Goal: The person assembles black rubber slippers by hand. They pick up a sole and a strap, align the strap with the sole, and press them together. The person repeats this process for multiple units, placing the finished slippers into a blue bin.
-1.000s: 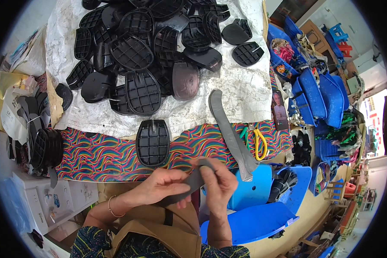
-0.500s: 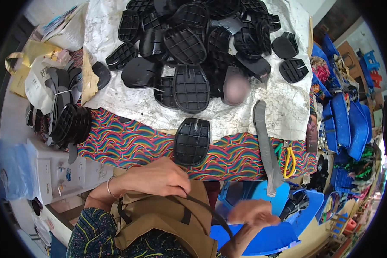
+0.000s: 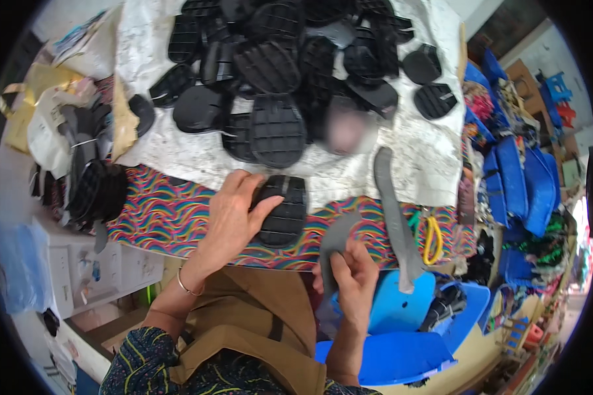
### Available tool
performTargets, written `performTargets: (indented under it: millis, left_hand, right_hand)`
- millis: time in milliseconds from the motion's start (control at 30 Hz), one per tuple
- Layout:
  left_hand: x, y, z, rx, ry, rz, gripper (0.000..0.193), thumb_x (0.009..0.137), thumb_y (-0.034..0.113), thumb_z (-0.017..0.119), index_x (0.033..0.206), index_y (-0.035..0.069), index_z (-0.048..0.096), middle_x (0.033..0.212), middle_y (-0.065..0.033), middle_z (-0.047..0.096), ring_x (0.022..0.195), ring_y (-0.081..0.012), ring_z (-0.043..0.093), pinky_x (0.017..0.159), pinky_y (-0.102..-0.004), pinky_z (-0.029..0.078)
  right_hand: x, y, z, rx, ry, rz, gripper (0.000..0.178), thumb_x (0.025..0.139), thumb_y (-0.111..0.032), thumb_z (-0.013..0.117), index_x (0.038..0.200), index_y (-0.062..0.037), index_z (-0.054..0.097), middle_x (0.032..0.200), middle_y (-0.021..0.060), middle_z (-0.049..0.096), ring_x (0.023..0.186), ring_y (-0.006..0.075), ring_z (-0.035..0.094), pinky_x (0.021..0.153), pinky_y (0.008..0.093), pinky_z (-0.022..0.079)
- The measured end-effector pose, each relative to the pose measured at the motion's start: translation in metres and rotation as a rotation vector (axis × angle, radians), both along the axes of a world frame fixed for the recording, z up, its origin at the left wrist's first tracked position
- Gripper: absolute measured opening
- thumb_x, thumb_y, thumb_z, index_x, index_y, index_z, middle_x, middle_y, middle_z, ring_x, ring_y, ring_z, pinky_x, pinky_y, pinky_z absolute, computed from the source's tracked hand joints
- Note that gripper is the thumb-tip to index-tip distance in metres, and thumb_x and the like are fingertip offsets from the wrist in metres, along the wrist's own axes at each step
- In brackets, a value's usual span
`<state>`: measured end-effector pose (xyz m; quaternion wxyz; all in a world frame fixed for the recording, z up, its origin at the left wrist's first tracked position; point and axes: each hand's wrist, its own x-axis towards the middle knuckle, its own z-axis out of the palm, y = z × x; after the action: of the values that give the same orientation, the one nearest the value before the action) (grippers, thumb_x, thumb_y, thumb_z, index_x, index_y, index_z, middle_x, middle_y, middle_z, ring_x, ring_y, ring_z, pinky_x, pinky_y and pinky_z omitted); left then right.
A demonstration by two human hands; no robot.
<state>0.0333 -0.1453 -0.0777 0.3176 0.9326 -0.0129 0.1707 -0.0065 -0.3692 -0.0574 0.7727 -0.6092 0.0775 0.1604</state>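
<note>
My left hand (image 3: 229,212) reaches over the table edge, its thumb across a black heel piece (image 3: 284,220) and its fingers at the upper left rim. This heel piece lies ridged side up on the patterned cloth. My right hand (image 3: 353,273) pinches a curved dark grey strip (image 3: 338,240) that sticks up from the fingers at the front edge. Just beyond the left hand, another gridded heel piece (image 3: 278,131) leans on the pile of black heel pieces (image 3: 267,66). A longer grey strip (image 3: 392,210) lies to the right.
A white sheet (image 3: 184,155) covers the far part of the colourful cloth (image 3: 161,210). Yellow-handled scissors (image 3: 433,240) lie at the right edge. Tied black pieces (image 3: 85,164) stand at the left. Blue bins (image 3: 392,359) sit below the table on the right.
My left hand has let go of the strip and moved up onto the heel piece. My right hand has brought the strip up to the table's front edge.
</note>
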Motion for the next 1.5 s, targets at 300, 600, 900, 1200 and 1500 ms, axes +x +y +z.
performTargets:
  millis: [300,600,900,1200,1500]
  left_hand:
    - [0.005,-0.012,-0.011,-0.509,0.024,-0.066,0.037,0.074,-0.002,0.078,0.100,0.001,0.053,0.107,-0.0116,0.057,0.094,-0.0187,0.060,0.081,-0.0304,0.049]
    - [-0.025,-0.005,-0.020,-0.892,0.350,-0.179,0.038,0.082,-0.001,0.073,0.117,0.002,0.058,0.103,-0.0068,0.067,0.096,-0.0110,0.062,0.086,-0.0264,0.049]
    - [-0.032,0.001,-0.010,-1.516,0.659,-0.124,0.036,0.088,0.010,0.069,0.120,-0.005,0.063,0.104,-0.0071,0.069,0.093,-0.0133,0.066,0.083,-0.0265,0.053]
    - [-0.031,-0.020,0.000,-1.279,0.584,-0.267,0.040,0.091,0.013,0.069,0.127,-0.003,0.061,0.111,-0.0044,0.067,0.101,-0.0095,0.060,0.088,-0.0267,0.050]
    - [-0.026,-0.024,0.002,-1.189,0.622,-0.257,0.031,0.089,0.006,0.065,0.118,-0.005,0.065,0.092,0.0001,0.066,0.084,-0.0045,0.057,0.072,-0.0228,0.048]
  right_hand:
    - [0.042,0.013,-0.031,0.006,-0.125,-0.149,0.011,0.099,-0.008,0.057,0.106,0.0000,0.058,0.085,0.0107,0.069,0.059,0.0101,0.061,0.051,0.0227,0.050]
    - [0.051,0.017,-0.045,-0.090,-0.104,-0.090,0.012,0.098,-0.008,0.053,0.101,0.0023,0.059,0.082,0.0053,0.064,0.067,0.0085,0.058,0.057,0.0243,0.047]
    - [0.021,0.001,-0.032,-0.137,-0.153,-0.125,0.012,0.097,-0.008,0.058,0.101,0.0010,0.064,0.073,-0.0004,0.059,0.058,0.0043,0.050,0.051,0.0226,0.039]
    - [0.006,0.000,-0.039,-0.369,-0.219,-0.093,0.022,0.096,-0.006,0.060,0.115,0.0028,0.067,0.076,-0.0002,0.063,0.065,0.0036,0.052,0.058,0.0219,0.044]
    - [0.000,0.008,-0.046,-0.459,-0.311,-0.025,0.034,0.097,-0.002,0.057,0.129,0.0071,0.060,0.108,0.0060,0.069,0.092,0.0076,0.059,0.081,0.0209,0.048]
